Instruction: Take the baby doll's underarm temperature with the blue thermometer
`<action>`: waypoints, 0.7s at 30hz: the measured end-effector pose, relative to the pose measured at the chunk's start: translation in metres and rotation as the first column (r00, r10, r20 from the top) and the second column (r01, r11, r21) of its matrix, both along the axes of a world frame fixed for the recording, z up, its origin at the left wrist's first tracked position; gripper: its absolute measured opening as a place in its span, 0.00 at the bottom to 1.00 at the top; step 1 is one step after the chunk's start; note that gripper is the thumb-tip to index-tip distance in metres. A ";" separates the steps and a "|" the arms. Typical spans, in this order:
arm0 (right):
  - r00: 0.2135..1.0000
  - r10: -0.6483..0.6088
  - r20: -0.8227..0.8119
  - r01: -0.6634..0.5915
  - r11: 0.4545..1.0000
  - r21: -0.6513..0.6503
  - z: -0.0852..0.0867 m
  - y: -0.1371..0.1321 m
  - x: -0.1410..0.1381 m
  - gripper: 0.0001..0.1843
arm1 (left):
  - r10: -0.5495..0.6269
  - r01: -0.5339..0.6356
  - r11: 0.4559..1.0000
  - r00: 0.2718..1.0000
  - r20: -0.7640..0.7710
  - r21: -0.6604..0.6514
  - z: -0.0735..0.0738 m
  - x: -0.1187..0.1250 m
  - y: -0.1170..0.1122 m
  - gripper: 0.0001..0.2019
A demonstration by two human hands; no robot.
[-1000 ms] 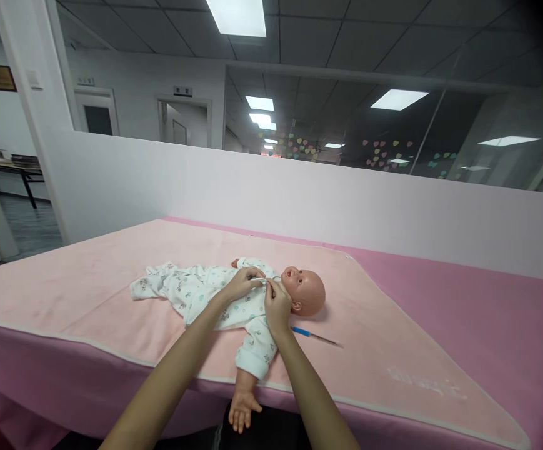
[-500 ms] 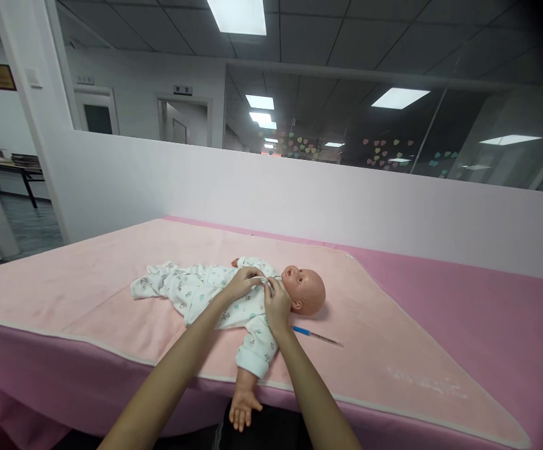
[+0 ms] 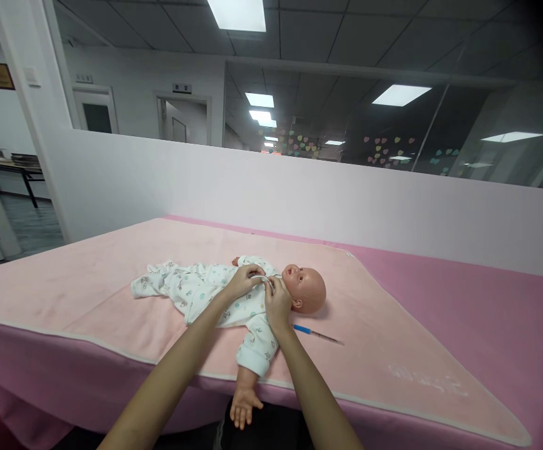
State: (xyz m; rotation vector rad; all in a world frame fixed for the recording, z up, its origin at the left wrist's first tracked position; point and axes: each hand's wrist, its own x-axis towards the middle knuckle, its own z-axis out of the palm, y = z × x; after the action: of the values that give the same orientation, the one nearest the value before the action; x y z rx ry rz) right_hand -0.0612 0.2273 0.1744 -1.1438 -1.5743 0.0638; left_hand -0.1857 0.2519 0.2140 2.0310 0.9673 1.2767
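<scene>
A baby doll [image 3: 309, 290] lies on its back, head to the right, dressed in a white printed onesie [image 3: 191, 294]. At its upper chest, my left hand [image 3: 243, 283] pinches the edge of the onesie's front near the neckline. My right hand [image 3: 278, 302] grips the same white edge just beside it, close under the doll's chin. The fingertips of both hands nearly meet, and the fastening between them is too small to make out. One doll arm [image 3: 247, 400] hangs over the table's near edge, palm up.
Right of my right wrist lies a thin stick with a blue end [image 3: 318, 334], perhaps a thermometer. A peach mat [image 3: 383, 369] covers the pink-draped table [image 3: 463, 300]. Behind it rises a white half wall [image 3: 346, 203] with glass above. A doorway area with a dark desk [image 3: 18, 169] is at far left.
The camera view has shifted very slightly. Both hands stay at the onesie's neckline with barely any finger movement, and the doll has not moved.
</scene>
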 end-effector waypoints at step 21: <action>0.996 0.032 -0.086 -0.029 0.999 0.035 0.006 -0.005 -0.001 0.14 | -0.060 0.052 0.995 0.993 -0.104 -0.080 -0.002 -0.003 0.004 0.09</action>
State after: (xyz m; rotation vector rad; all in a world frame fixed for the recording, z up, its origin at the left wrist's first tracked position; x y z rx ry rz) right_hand -0.0625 0.2222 0.1799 -1.0772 -1.5109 0.1055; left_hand -0.1886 0.2554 0.2122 2.0691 0.9850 1.0946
